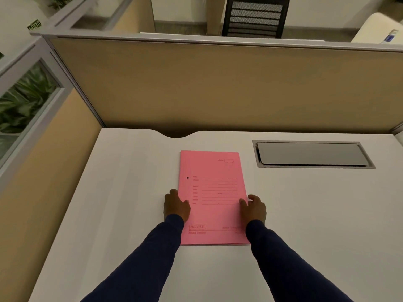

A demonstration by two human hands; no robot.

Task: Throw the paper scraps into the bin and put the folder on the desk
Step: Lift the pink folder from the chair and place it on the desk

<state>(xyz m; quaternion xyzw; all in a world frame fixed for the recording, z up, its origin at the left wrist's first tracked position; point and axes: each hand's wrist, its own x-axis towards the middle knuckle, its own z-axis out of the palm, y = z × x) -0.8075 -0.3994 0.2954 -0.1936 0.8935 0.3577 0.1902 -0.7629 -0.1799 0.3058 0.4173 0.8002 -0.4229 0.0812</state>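
The left hand (176, 206) is resting at the left long edge of the pink folder (212, 197), fingers curled loosely and lying on the cover; the thumb is hidden, so it cannot be determined whether the edge is being pinched. The right hand (254, 209) is mirroring this at the right long edge, fingertips touching the cover, and its closure is likewise not determinable.

The folder is lying flat and closed on the white surface (113, 192), near the centre, short edges parallel to the beige partition (218, 83), and well apart from the grey cable hatch (311, 154) to its right.

Step in hand, as judged: the folder placement is being completed or squared up. No paper scraps and no bin are showing in this view, so the status of that step cannot be confirmed here.

Next move, as judged: both hands are needing only to lift straight off without dragging the cover.

Materials: the folder is thin matte card, rectangular, printed with ruled lines, with one small dark hole near the left edge. The surface is smooth and matte, with a curved notch at its rear edge. The hatch is a recessed rectangular metal-look flap.
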